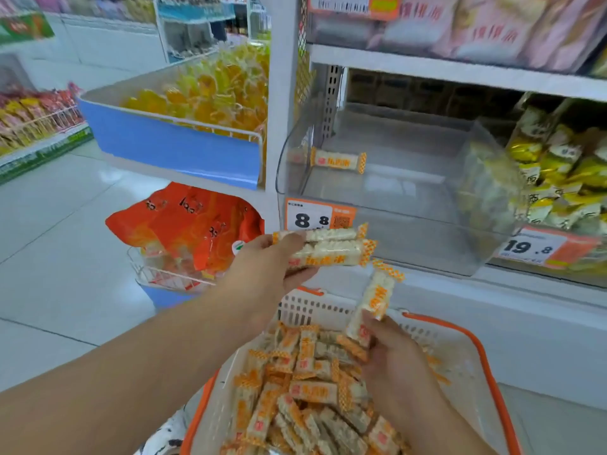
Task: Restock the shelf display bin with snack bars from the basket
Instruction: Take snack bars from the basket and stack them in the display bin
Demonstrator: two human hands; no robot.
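While gripping two snack bars (328, 249) side by side, left hand (262, 274) raised in front of the clear display bin (394, 205), fingers (295, 239) curled over the near ends of the wrappers, thumb underneath. Bars level, pointing right, just below the orange price tag (320, 218) marked 8.8 on the bin's front wall. Right hand (391, 353) lower down, over the white basket with orange rim (460, 333), pinching more bars (372, 307) by their lower ends so that they stand nearly upright, tilted a little to the right; exact count in that grip hard to tell. Basket heaped with loose bars (295, 389) in white and orange wrappers, lying every which way. Inside the bin, a single bar (338, 159) lying flat near the back left corner. To the right of the bin, yellow packets (558, 165) behind a second tag reading 19.8. To the left, orange bags (197, 224) in a wire rack, near the floor.
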